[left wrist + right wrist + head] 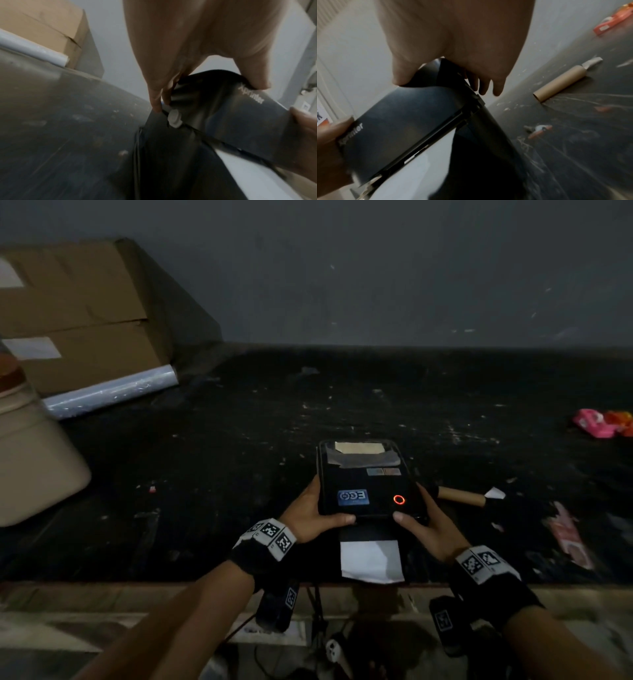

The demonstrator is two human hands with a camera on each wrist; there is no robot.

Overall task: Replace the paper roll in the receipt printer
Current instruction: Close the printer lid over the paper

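The black receipt printer [363, 484] sits on the dark table near its front edge, with a red ring light [399, 499] glowing on its lid. My left hand [310, 513] grips its left side, thumb on the lid's front edge. My right hand [428, 520] grips the right side the same way. A white paper strip [371, 559] comes out of the front, through a narrow gap under the lid [240, 115]. In the right wrist view my fingers [484, 86] reach down the printer's side. An empty cardboard core [460, 496] lies just right of the printer.
Cardboard boxes [68, 313] and a roll of clear film [113, 395] stand at the back left, with a beige container [30, 460] at the left. Pink and orange wrappers [603, 422] lie far right, another pink wrapper [568, 539] nearer. Cables hang below the table's front edge [205, 583].
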